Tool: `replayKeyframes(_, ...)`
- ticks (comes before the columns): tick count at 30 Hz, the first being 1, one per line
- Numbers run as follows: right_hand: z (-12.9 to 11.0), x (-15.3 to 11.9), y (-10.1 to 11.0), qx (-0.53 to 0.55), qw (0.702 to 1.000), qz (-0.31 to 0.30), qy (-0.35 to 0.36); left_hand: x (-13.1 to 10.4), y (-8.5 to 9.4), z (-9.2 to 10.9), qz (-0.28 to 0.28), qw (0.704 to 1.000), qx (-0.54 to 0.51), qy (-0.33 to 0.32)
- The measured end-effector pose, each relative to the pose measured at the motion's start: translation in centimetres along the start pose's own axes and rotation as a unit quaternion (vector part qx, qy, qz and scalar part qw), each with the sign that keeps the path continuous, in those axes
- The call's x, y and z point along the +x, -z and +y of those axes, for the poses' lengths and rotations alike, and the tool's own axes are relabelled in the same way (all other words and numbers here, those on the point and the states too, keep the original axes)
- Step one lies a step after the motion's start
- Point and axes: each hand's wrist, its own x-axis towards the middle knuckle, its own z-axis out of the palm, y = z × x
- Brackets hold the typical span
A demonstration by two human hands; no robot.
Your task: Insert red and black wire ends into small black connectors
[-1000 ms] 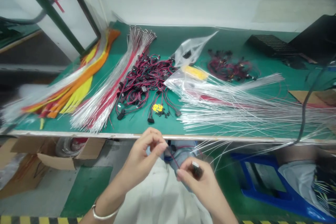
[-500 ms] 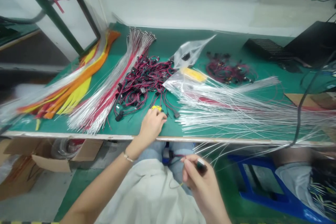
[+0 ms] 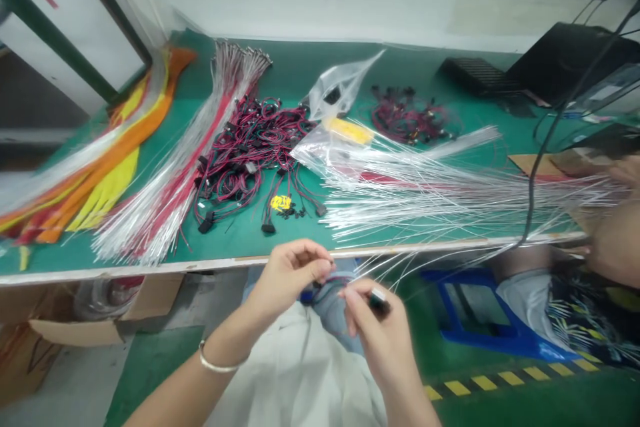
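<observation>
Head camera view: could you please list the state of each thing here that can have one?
Left hand: pinched shut on something too small to identify.
Right hand: closed on small black connector.
Red-and-black wire leads: tangled heap on green bench mat.
Clear plastic bag: open, lying crumpled.
Thin clear tubes: fanned out, overhanging bench edge.

Bright even light, blurred warped edges
</observation>
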Motion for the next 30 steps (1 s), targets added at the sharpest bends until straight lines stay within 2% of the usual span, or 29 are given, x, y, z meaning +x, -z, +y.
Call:
replayKeyframes(1,-0.3,-0.1,-0.1,-0.019,1.0,0.01,0.019,-0.7,-0.7,0.0,-0.004,0.997,-0.078,0.025)
replayKeyframes(3,-0.8,-0.4,-0.5,-0.059,0.996,0.035,0.055,-1.6,-1.6,-0.1,-0.002,0.985,-0.165,0.044)
replayKeyframes(8,-1.5,-0.7,-0.8,-0.134,0.981,0.079,0.116,-2.1,-2.4,0.1,0.025,0.972,-0.227,0.062)
replayKeyframes(23,-1.7,-1.1,-0.7,-0.189,0.971,0.05,0.135,-2.3,-2.4,0.7,0.028,0.983,-0.17,0.07)
replayKeyframes(26,-1.7,-1.1,-0.7,-0.205,0.968,0.048,0.136,-2.3,-2.3,0.7,0.041,0.989,-0.137,0.049)
replayKeyframes(30,-1.8,-1.2,-0.6,-0.232,0.961,0.047,0.141,-2.5,-2.2,0.8,0.081,0.996,-0.047,-0.01)
